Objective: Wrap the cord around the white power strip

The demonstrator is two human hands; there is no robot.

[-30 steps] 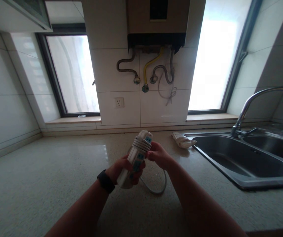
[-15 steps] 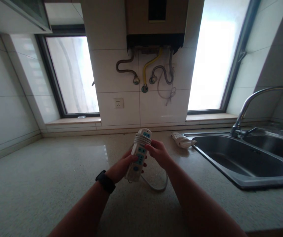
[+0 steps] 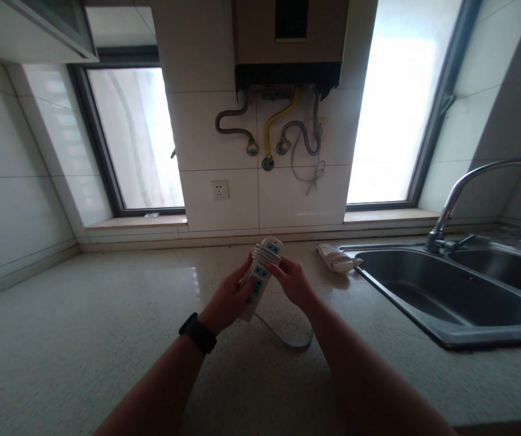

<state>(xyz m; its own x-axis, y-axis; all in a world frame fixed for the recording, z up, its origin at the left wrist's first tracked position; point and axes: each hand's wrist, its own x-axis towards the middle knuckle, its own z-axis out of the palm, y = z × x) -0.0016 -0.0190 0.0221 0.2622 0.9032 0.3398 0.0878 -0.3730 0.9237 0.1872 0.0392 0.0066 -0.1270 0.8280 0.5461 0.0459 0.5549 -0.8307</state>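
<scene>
A white power strip with blue-green sockets is held tilted above the countertop. Its white cord is wound in several turns around the far end, and a loose loop hangs down toward the counter. My left hand, below a black wristband, is closed around the strip's left side, thumb across the sockets. On the right, my right hand pinches at the wound cord with its thumb on the strip's edge; its other fingers are partly hidden.
A second white power strip, also wrapped in cord, lies beside the double steel sink with its faucet. Behind the speckled countertop, a wall outlet sits below a water heater with hoses.
My left hand has slid up the strip toward the wound cord, and its thumb now covers lower sockets. The strip's near end has risen slightly. My right hand stays at the coils.
</scene>
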